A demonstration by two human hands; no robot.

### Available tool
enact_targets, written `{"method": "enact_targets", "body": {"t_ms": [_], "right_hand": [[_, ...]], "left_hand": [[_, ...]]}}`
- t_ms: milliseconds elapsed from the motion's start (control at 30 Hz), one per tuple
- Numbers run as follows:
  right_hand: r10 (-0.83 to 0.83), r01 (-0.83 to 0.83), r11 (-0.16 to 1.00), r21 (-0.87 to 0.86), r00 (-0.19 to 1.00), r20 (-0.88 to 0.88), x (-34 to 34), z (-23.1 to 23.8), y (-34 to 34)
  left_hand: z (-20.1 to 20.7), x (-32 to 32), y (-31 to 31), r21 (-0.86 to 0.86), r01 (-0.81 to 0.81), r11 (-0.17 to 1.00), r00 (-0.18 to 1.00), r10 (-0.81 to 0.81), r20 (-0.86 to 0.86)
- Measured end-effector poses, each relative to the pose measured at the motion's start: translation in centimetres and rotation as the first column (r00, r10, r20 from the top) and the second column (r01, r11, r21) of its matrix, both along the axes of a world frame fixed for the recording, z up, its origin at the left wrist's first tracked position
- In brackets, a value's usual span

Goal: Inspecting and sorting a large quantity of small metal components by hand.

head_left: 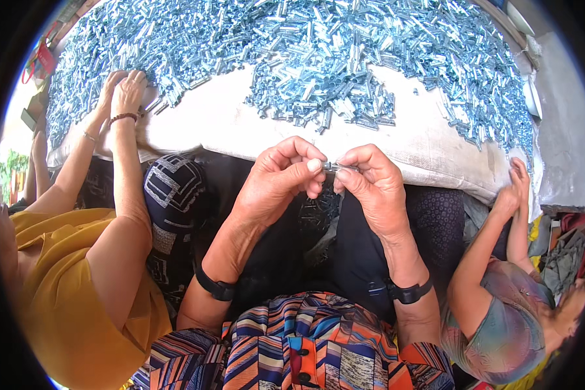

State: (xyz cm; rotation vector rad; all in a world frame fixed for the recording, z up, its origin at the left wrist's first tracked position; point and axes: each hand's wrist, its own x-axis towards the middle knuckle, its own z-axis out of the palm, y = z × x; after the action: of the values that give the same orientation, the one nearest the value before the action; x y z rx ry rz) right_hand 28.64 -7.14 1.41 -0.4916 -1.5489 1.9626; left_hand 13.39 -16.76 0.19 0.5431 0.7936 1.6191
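Note:
Over the near edge of the table, my left hand [273, 175] and my right hand [378, 188] meet fingertip to fingertip. Each pinches one end of a small, shiny metal piece [331, 166], which looks like a narrow sleeve or pin; the fingers hide most of it. Just beyond my hands, a heap of loose bluish-silver metal tubes [325, 88] spreads over a whitish woven cloth [221, 114]. My fingers are apart from that heap.
At my left, a person in a mustard-yellow top [78, 279] has both hands at the heap's edge. At my right, a person in a multicoloured top [507, 318] reaches to the table's right corner. Folded cloths [562, 266] lie beyond that person.

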Motion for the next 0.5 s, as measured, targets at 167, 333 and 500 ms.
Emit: {"method": "enact_targets", "body": {"t_ms": [167, 333, 500], "right_hand": [[-0.050, 0.044, 0.994, 0.103, 0.998, 0.048, 0.16, -0.04, -0.30], [-0.034, 0.034, 0.999, 0.020, 0.999, 0.008, -0.02, -0.39, -0.60], [-0.064, 0.063, 0.997, 0.049, 0.998, 0.023, -0.07, -0.62, -0.80]], "left_hand": [[-0.03, -0.04, -0.02, 0.024, 0.005, 1.000, 0.999, -0.006, 0.054], [-0.07, -0.01, 0.00, 0.008, 0.002, 1.000, 0.998, -0.002, 0.070], [0.23, -0.36, 0.04, -0.063, 0.022, 0.998, 0.999, -0.025, -0.043]]}}
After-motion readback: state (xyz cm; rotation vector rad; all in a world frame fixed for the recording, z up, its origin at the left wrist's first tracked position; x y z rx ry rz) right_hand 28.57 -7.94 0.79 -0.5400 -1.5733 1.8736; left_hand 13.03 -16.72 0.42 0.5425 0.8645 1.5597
